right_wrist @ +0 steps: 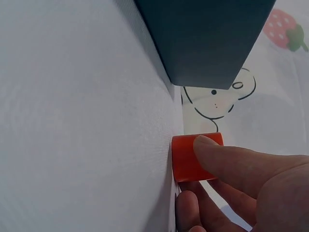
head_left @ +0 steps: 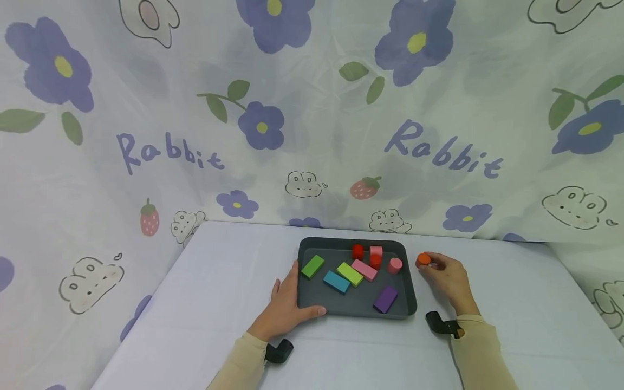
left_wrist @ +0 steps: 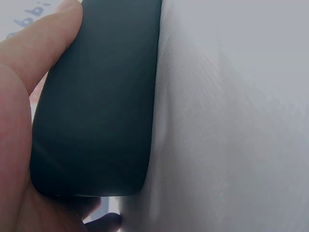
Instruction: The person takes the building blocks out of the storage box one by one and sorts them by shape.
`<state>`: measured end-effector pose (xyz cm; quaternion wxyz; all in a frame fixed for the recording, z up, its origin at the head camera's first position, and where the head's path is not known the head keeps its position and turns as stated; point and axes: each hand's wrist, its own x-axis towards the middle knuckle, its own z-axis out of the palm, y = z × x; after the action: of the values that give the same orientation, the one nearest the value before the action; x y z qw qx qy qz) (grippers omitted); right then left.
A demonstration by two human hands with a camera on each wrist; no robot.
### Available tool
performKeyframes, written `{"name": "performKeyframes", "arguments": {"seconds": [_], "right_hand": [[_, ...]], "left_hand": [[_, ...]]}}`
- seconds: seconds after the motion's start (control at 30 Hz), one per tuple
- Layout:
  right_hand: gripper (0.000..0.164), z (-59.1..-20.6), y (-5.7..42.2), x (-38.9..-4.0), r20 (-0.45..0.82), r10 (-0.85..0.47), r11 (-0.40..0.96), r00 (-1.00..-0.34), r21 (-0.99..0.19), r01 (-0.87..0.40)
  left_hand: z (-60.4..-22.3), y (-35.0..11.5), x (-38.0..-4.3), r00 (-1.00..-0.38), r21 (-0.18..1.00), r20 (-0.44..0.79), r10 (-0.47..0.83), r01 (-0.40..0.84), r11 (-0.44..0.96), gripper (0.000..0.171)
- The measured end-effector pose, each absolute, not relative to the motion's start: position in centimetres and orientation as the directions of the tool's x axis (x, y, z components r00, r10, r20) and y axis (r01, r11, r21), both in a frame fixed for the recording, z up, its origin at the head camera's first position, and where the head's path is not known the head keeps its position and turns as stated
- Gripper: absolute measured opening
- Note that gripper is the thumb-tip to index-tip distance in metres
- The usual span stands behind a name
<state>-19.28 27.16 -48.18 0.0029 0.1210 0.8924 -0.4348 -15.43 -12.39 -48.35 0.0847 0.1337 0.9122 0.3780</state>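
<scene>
To the right of the dark grey tray (head_left: 356, 311), my right hand (head_left: 447, 277) pinches an orange cylinder (head_left: 422, 260) between thumb and fingers. The right wrist view shows this cylinder (right_wrist: 188, 157) right at the white table surface, with the thumb on its side. My left hand (head_left: 285, 311) holds the tray's near left corner, thumb along the front wall and fingers along the left side. In the left wrist view the thumb (left_wrist: 53, 36) lies against the tray's dark outer wall (left_wrist: 96, 106); some fingers are partly hidden behind it.
Inside the tray lie a green block (head_left: 312, 266), blue block (head_left: 336, 282), yellow-green block (head_left: 350, 274), pink block (head_left: 364, 270) and purple block (head_left: 385, 299). A red cylinder (head_left: 358, 252), other red pieces and a pink cylinder (head_left: 395, 265) stand there too. A printed curtain (head_left: 312, 151) hangs behind the table.
</scene>
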Motion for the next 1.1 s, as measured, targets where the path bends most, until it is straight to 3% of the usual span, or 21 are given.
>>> {"name": "performKeyframes", "arguments": {"seconds": [0.67,1.1], "right_hand": [[0.057,-46.6,27.2,-19.1,-0.009,0.194,0.64,-0.981,-0.757,0.133],[0.05,-44.0,25.3,-18.4,0.059,0.175,0.612,-0.983,-0.788,0.062]], "left_hand": [[-48.1,-12.3,-15.6,-0.948,0.712,-0.045,0.316,0.191,0.676,0.126],[-48.4,-12.5,-15.6,-0.947,0.71,-0.052,0.316,0.187,0.679,0.125]]}}
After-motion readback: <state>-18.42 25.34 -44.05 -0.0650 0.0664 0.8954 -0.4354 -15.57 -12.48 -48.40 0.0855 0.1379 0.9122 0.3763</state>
